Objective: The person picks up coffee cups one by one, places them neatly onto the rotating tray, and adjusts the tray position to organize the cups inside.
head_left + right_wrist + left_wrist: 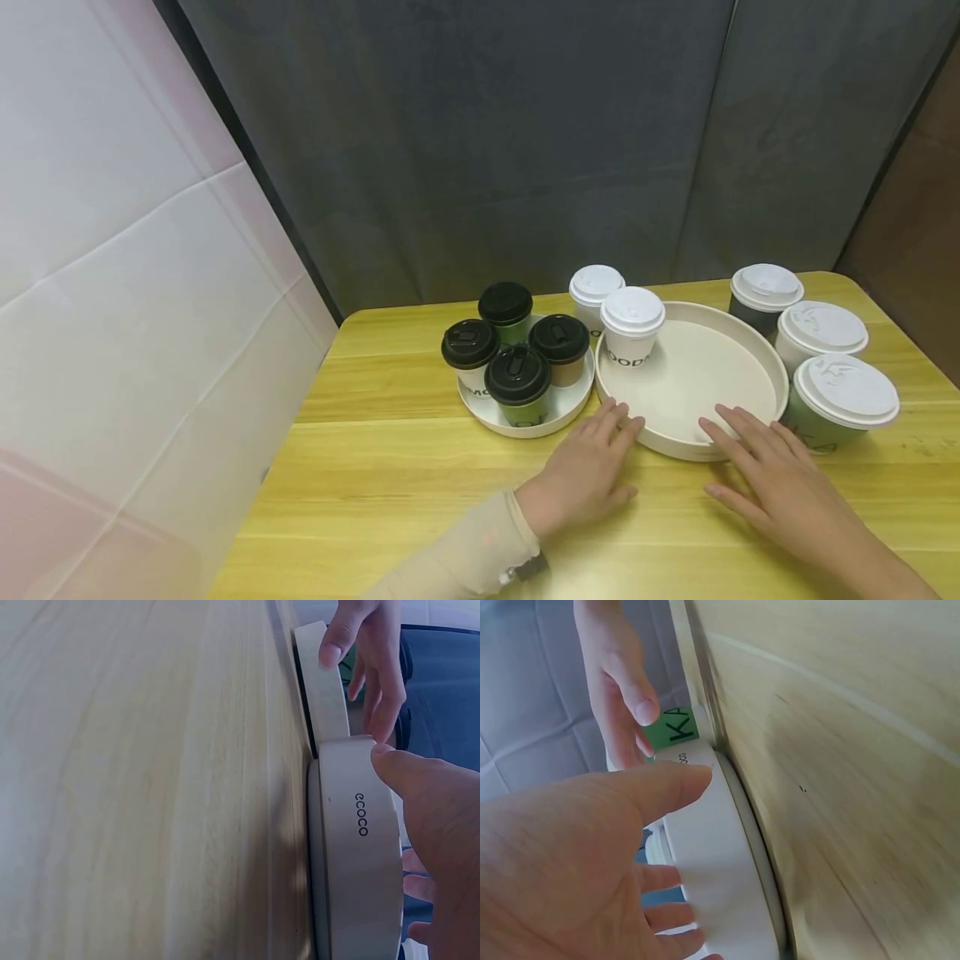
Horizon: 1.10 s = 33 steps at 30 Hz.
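Observation:
A large round cream tray lies on the table, and a small white-lidded paper cup stands at its left side. At the tray's front left edge is my left hand, its fingers extended toward the rim. My right hand reaches over the front right rim with fingers spread. Neither hand grips anything; whether the fingertips touch the tray I cannot tell. In the right wrist view the tray's outer wall bears the print "ecoco", with the right thumb near its upper edge.
Several black-lidded cups stand on a smaller white round tray to the left. A white-lidded cup is behind the trays. Three more white-lidded cups stand at right, the front one green. Dark fabric hangs behind the table.

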### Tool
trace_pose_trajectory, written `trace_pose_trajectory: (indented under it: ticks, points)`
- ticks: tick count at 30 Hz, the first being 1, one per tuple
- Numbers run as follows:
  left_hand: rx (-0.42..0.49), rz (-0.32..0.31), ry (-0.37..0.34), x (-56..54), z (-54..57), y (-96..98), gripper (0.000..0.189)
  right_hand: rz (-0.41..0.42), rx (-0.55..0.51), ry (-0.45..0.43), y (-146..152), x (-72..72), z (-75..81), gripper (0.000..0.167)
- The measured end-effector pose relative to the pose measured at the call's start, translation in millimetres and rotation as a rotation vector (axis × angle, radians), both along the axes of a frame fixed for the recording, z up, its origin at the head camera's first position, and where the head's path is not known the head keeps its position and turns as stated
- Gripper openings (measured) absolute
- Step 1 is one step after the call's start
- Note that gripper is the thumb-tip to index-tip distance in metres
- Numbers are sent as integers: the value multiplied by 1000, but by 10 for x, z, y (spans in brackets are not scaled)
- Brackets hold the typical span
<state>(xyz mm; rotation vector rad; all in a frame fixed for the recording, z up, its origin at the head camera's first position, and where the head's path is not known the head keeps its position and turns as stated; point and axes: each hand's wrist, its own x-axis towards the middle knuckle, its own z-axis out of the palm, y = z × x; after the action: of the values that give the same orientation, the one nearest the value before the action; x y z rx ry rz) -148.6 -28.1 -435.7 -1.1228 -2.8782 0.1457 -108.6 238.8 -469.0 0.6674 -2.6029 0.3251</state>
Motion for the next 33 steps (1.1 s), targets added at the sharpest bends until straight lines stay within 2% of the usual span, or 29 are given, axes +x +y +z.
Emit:
trace_pose_trajectory:
  ticks: [13, 19, 33]
  points:
    - [19, 53, 7, -67, 4, -36, 87, 2, -9, -17, -34, 0, 11, 79]
    - [21, 56, 24, -115, -15, -53, 87, 7, -4, -15, -42, -9, 15, 78]
    - [58, 90, -17, -152, -24, -74, 88, 22, -3, -1, -66, -20, 15, 77]
